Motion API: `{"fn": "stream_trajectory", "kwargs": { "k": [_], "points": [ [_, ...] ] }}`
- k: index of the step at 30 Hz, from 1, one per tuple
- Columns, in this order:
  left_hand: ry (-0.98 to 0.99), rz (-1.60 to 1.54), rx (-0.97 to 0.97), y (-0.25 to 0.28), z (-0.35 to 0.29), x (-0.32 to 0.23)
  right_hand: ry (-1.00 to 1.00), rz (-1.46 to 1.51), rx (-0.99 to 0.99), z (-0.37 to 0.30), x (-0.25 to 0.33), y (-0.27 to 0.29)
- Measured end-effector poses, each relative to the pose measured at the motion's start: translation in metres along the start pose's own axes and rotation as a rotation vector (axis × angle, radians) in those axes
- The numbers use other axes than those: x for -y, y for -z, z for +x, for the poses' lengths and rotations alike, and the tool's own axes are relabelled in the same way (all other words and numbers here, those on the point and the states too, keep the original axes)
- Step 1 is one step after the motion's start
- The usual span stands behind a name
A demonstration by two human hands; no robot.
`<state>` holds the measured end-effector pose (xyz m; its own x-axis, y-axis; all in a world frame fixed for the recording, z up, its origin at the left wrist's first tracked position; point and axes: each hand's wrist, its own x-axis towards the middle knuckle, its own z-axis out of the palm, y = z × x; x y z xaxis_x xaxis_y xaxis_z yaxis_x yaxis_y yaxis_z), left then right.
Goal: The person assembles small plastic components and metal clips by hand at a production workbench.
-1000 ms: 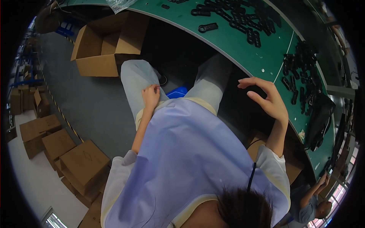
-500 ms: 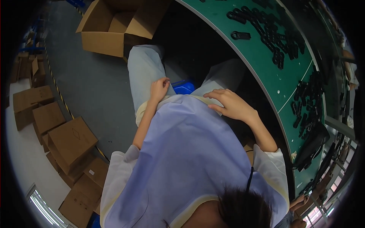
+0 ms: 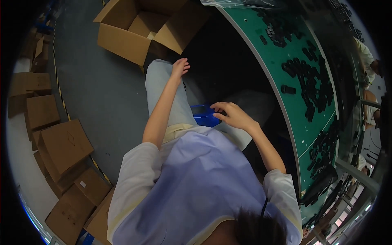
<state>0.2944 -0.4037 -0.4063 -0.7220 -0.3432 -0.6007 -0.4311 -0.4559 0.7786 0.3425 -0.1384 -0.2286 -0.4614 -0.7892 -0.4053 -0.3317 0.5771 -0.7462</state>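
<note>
My left hand [image 3: 180, 67] reaches forward above my left knee, near the open cardboard box [image 3: 122, 44]. Its fingers are loosely bent and a little apart, with nothing in them. My right hand [image 3: 233, 115] hovers over my lap, thumb apart from the curved fingers, and it too is without any object. Between my legs, close to the right fingertips, shows part of a blue plastic seat or stool [image 3: 206, 120]. To the right curves a green-topped table [image 3: 267, 67] with many black parts [image 3: 312, 87] lying in clusters, out of reach of both hands as they stand.
A clear plastic bag [image 3: 245, 3] lies on the table's far end. Stacked cardboard boxes [image 3: 65, 145] line the left side, behind a yellow-black floor stripe [image 3: 61, 96]. Other people [image 3: 365, 65] are across the table at right. A black bag-like item [image 3: 320, 185] lies near the table's lower end.
My left hand has moved forward from my lap toward the open box. My right hand has lifted slightly off the apron edge. The view has shifted, showing more of the table's far end.
</note>
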Motion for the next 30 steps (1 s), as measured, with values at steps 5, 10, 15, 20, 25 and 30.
{"fn": "stream_trajectory", "kwargs": {
  "k": [5, 10, 15, 20, 25, 30],
  "points": [
    [0.145, -0.213, -0.086, 0.026, 0.107, -0.021, -0.23, 0.076, -0.209, -0.04, -0.015, 0.019],
    [0.14, -0.292, -0.165, 0.052, 0.174, -0.024, -0.569, 0.253, -0.218, -0.097, -0.028, 0.006],
    [-0.107, -0.307, -0.313, 0.028, 0.194, -0.001, -0.599, 0.263, -0.116, -0.099, -0.03, -0.013],
    [-0.266, 0.043, -0.319, -0.061, 0.132, 0.016, -0.534, 0.132, -0.003, -0.078, -0.029, -0.009],
    [-0.374, 0.228, -0.006, -0.078, 0.013, 0.06, -0.403, -0.006, 0.008, -0.044, -0.032, 0.0],
    [-0.354, 0.277, 0.176, -0.088, -0.037, 0.095, -0.317, -0.083, 0.047, -0.025, -0.015, -0.009]
  ]
}}
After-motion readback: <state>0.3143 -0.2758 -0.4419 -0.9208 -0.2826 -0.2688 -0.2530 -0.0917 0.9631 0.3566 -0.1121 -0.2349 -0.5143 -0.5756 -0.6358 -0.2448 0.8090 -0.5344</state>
